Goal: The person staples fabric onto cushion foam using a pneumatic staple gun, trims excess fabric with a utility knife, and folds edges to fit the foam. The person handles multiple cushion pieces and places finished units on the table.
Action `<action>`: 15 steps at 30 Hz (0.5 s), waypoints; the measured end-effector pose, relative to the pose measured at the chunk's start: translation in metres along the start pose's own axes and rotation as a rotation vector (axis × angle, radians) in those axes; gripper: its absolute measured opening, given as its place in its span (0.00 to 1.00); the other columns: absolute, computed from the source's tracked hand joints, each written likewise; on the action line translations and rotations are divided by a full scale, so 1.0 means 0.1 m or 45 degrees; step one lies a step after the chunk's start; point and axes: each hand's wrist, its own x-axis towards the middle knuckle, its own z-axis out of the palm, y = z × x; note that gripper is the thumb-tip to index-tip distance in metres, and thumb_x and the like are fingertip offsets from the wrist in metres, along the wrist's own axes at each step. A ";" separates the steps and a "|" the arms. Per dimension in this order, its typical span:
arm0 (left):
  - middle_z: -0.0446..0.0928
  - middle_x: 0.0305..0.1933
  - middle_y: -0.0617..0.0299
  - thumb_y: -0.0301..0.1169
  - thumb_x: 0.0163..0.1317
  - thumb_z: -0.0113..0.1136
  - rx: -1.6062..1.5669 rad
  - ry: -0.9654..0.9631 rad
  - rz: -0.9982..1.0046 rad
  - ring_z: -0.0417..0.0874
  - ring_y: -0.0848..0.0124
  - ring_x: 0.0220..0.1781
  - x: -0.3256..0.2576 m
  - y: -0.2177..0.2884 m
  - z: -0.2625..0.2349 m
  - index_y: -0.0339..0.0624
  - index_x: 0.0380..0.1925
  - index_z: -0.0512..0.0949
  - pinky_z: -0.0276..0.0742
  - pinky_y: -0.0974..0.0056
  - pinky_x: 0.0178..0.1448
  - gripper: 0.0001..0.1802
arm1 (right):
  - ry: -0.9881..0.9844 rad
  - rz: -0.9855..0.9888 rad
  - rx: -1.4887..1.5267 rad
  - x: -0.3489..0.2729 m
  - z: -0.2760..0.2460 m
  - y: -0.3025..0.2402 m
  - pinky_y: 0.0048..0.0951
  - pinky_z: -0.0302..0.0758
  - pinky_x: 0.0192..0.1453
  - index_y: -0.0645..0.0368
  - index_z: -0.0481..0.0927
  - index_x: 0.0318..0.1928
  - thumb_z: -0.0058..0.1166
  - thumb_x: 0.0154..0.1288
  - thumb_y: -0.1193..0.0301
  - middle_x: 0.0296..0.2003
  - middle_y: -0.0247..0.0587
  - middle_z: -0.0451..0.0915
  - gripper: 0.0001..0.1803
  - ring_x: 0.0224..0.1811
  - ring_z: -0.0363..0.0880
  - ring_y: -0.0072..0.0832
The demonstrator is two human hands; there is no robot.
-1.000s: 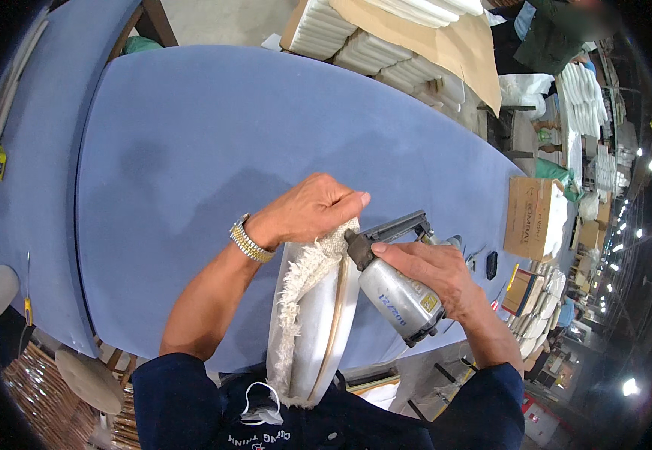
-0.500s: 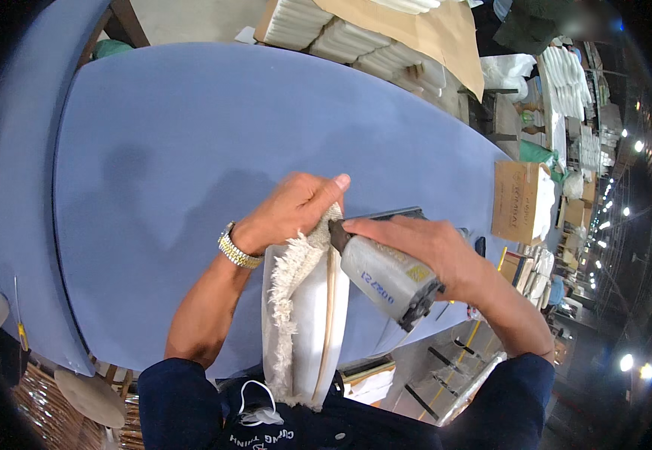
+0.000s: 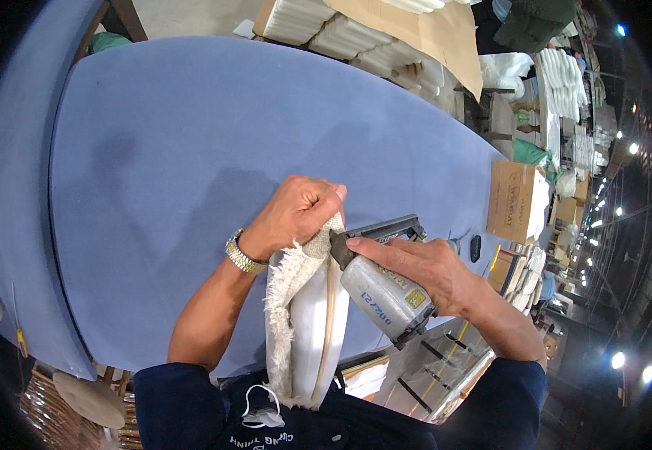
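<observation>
My left hand (image 3: 296, 214), wearing a wristwatch (image 3: 241, 253), is closed on the gathered end of a cream woven fabric (image 3: 287, 281) with a frayed edge. The fabric runs along a narrow white padded piece (image 3: 312, 326) with a tan strip (image 3: 329, 315) down its side. That piece reaches from my chest to my hands. My right hand (image 3: 440, 271) is wrapped round a grey pneumatic staple gun (image 3: 382, 296). Its nose meets or nearly meets the fabric beside my left hand; actual contact is hard to make out.
A large blue-covered table (image 3: 153, 112) lies under my hands. At its right end stands a cardboard box (image 3: 511, 201), with a small black object (image 3: 476, 248) nearby. Stacked white foam pieces (image 3: 356, 41) are beyond the far edge. A yellow-handled screwdriver (image 3: 21, 341) lies at the left.
The staple gun has turned a little in my right hand's grip, so more of its long black magazine shows. My left hand keeps its hold on the fabric.
</observation>
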 end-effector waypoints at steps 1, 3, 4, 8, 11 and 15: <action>0.72 0.15 0.57 0.41 0.75 0.50 -0.001 -0.005 -0.012 0.70 0.71 0.18 0.00 0.01 -0.01 0.34 0.19 0.81 0.68 0.59 0.28 0.28 | 0.003 -0.009 0.016 0.01 0.01 0.01 0.42 0.84 0.43 0.48 0.63 0.78 0.75 0.39 0.64 0.42 0.43 0.83 0.60 0.42 0.86 0.46; 0.71 0.15 0.58 0.41 0.75 0.50 -0.003 -0.018 -0.037 0.70 0.71 0.18 0.00 0.03 -0.01 0.34 0.19 0.81 0.68 0.59 0.28 0.28 | 0.033 -0.078 0.057 0.03 0.00 0.05 0.43 0.84 0.45 0.48 0.63 0.77 0.76 0.37 0.63 0.43 0.44 0.83 0.61 0.42 0.86 0.46; 0.72 0.15 0.58 0.41 0.76 0.50 -0.004 -0.010 -0.020 0.70 0.70 0.18 0.01 0.02 0.00 0.34 0.19 0.81 0.68 0.59 0.28 0.28 | 0.049 -0.107 0.074 0.03 -0.01 0.06 0.44 0.84 0.46 0.48 0.63 0.77 0.77 0.36 0.62 0.43 0.44 0.83 0.62 0.43 0.86 0.46; 0.74 0.16 0.55 0.43 0.77 0.49 -0.008 0.011 -0.093 0.72 0.66 0.18 0.00 0.00 0.03 0.35 0.21 0.81 0.69 0.58 0.29 0.29 | 0.044 -0.053 -0.034 0.11 -0.07 0.03 0.43 0.83 0.50 0.49 0.65 0.76 0.75 0.40 0.62 0.47 0.45 0.83 0.57 0.46 0.85 0.47; 0.75 0.17 0.53 0.46 0.78 0.47 0.063 0.087 -0.068 0.74 0.62 0.19 0.02 0.02 0.06 0.35 0.22 0.81 0.69 0.56 0.31 0.31 | -0.011 0.134 -0.093 0.13 -0.12 -0.11 0.41 0.82 0.54 0.51 0.70 0.74 0.69 0.50 0.66 0.50 0.47 0.84 0.46 0.49 0.85 0.47; 0.76 0.17 0.53 0.50 0.78 0.45 0.085 0.095 -0.104 0.75 0.60 0.20 0.07 0.05 0.13 0.36 0.22 0.82 0.70 0.55 0.32 0.33 | 0.143 0.052 -0.128 0.06 0.01 0.04 0.42 0.82 0.53 0.53 0.71 0.72 0.68 0.50 0.65 0.48 0.47 0.84 0.45 0.47 0.85 0.46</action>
